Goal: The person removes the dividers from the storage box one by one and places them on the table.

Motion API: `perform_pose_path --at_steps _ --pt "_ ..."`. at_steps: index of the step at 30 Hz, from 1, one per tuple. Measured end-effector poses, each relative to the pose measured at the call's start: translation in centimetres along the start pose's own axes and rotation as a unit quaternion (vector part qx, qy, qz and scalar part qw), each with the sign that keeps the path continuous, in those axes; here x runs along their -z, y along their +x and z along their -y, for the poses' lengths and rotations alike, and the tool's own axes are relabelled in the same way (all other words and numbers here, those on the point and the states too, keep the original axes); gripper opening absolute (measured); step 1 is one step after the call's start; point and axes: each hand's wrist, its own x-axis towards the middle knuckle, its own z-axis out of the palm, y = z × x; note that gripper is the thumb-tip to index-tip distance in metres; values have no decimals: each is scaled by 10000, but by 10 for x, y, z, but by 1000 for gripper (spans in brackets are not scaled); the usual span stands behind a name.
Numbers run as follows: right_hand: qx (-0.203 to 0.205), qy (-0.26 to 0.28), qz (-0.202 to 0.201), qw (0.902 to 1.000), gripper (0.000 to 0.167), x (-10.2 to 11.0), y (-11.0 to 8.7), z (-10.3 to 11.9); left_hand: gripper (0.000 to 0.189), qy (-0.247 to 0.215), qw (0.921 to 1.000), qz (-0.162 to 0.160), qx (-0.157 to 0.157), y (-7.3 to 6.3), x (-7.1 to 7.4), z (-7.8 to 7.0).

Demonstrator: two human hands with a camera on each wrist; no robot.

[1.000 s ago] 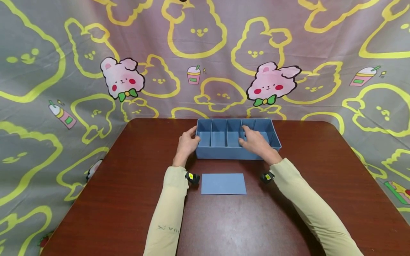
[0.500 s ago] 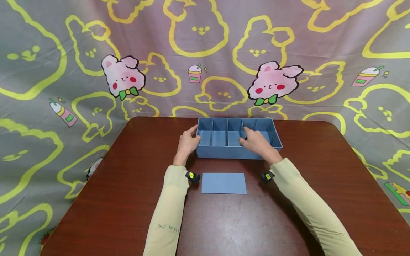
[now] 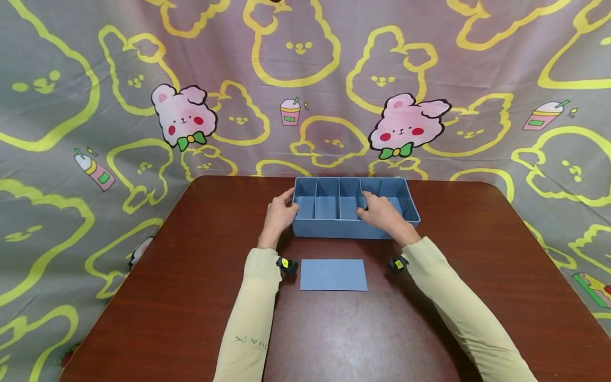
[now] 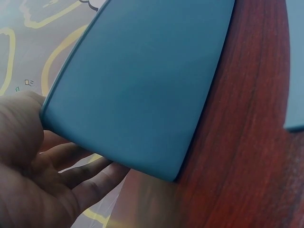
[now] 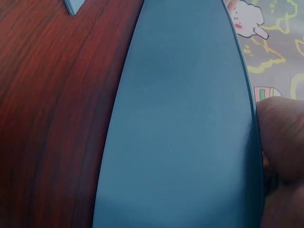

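Note:
A long blue divided storage box stands toward the back of the table, its upright dividers splitting it into several compartments. My left hand grips the box's left end, thumb at the rim and fingers along the outside of the end wall; the left wrist view shows those fingers beneath the edge. Reaching in over the front wall, my right hand holds a divider right of the middle between thumb and fingers. In the right wrist view the front wall hides most of the right fingers.
A flat blue rectangular panel lies on the dark red wooden table between my forearms, in front of the box. Behind the table hangs a grey curtain with yellow outlines and pink cartoon animals.

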Motion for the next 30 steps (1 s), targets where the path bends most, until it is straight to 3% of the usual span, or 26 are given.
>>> perform_pose_path --at_steps 8,30 --pt "133 148 -164 9997 68 -1 -2 -1 59 -23 10000 -29 -36 0 1 0" --pt "619 719 -1306 9869 56 -9 -9 -10 59 35 10000 3 73 0 0 -1"
